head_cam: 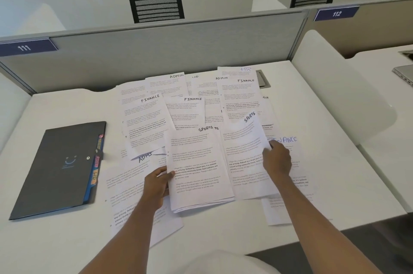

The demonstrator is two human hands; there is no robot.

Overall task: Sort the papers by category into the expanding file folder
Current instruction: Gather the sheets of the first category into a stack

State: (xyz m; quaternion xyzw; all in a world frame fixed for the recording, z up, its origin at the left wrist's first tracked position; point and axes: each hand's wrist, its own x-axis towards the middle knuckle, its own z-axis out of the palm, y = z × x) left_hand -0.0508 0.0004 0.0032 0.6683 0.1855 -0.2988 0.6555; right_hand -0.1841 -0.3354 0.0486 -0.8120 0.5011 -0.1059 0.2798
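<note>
My left grip (pixel 157 184) holds the SPORTS stack (pixel 196 173) by its left edge, my right grip (pixel 277 159) pinches another SPORTS sheet (pixel 243 150) at its right edge — folder (pixel 58 168) well left.

White worktop (pixel 67 247) is carrying a loose, overlapping spread of printed papers (pixel 147 117) across its middle and back, hand-labelled ADMIN, FINANCE, SPORTS, HR. Dark grey folder (pixel 58 168) is lying flat and closed at left, just beside them. Grey cable hatch (pixel 263 80) is sitting at back, partly covered.

bare forearms (pixel 125 231), white garment (pixel 225 262)
</note>
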